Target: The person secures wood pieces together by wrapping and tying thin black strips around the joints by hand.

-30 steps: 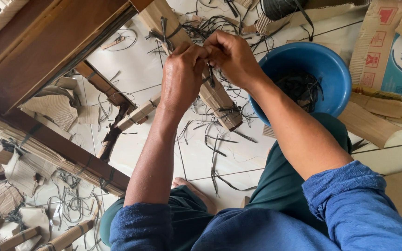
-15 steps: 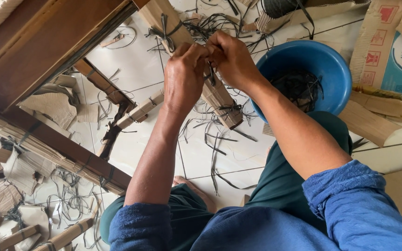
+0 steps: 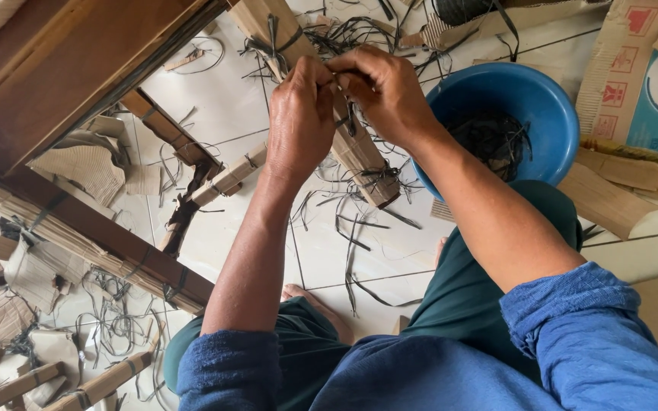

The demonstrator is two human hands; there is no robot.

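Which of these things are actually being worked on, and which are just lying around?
In use: left hand and right hand pinching a dark thin strap on the long brown cardboard bundle.
Lying about: round blue plastic basin, printed cardboard box, loose straps.

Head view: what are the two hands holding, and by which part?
Both the left hand and right hand pinch a dark strap where it crosses the cardboard bundle, near mid-length.
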